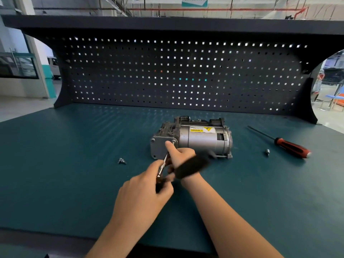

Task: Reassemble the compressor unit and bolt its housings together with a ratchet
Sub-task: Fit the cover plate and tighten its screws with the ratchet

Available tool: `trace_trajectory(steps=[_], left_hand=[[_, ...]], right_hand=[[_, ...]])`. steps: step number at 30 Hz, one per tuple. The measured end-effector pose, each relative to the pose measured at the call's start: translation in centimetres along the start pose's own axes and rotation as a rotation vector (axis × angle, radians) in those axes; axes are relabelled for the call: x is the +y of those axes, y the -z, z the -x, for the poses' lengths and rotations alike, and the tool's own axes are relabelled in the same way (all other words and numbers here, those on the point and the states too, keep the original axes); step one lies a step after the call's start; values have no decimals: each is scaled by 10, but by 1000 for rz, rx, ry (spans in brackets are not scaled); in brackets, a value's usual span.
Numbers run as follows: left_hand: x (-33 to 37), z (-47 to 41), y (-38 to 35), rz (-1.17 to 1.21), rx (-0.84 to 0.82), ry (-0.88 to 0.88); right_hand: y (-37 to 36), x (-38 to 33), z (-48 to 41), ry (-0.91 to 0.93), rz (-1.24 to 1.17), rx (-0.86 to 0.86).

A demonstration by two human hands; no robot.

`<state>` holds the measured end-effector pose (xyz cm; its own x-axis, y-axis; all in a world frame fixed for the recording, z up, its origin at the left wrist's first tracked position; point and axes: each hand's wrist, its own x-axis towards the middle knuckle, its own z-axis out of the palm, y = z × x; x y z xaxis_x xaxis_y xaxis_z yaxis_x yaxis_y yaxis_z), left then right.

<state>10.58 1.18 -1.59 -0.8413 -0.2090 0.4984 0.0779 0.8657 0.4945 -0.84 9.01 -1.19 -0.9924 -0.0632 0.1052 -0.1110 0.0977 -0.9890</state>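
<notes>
Nearest the bench (55,183) edge, my left hand (143,190) is wrapped round the dark handle of the ratchet (163,163), whose bright shank runs up and away toward the compressor. Just beyond, my right hand (179,155) grips the tool's front end, with one digit laid straight against the end plate (158,148) beside its upper right bolt. A dark blurred band crosses that wrist; I cannot tell what it is. The compressor (201,139) lies on its side at mid-bench, housings closed up and plate facing me. Bolt heads show at three corners of the plate; the fourth is hidden by my hands. Loose bolts (122,161) lie to the left, apart from the unit, so I judge assembly done and bolting under way, with fasteners left to fit and tighten. To the right lie a small socket (267,152) and, farther back, a red-handled screwdriver (290,147). A pegboard (167,75) closes the rear.
</notes>
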Motion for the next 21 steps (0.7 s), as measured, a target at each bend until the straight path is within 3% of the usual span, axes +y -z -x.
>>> trace_trajectory(steps=[4, 7, 12, 15, 17, 19, 21], left_hand=[[0, 0, -4, -164, -2, -67], [-2, 0, -5, -78, 13, -47], [0, 1, -8, 403, -44, 111], [6, 0, -5, 1136, -187, 502], [4, -3, 2, 1529, -235, 674], [1, -3, 6, 1674, -252, 728], [1, -3, 6, 1632, -222, 712]], right_hand=[[-1, -2, 3, 27, 58, -40], [-1, -4, 3, 17, 55, -51], [-1, -3, 3, -59, -109, -68], [2, -4, 5, -88, -170, -110], [2, -5, 5, -106, -236, -134], [1, -5, 6, -129, -272, -156], [0, -5, 5, -146, -278, -170]])
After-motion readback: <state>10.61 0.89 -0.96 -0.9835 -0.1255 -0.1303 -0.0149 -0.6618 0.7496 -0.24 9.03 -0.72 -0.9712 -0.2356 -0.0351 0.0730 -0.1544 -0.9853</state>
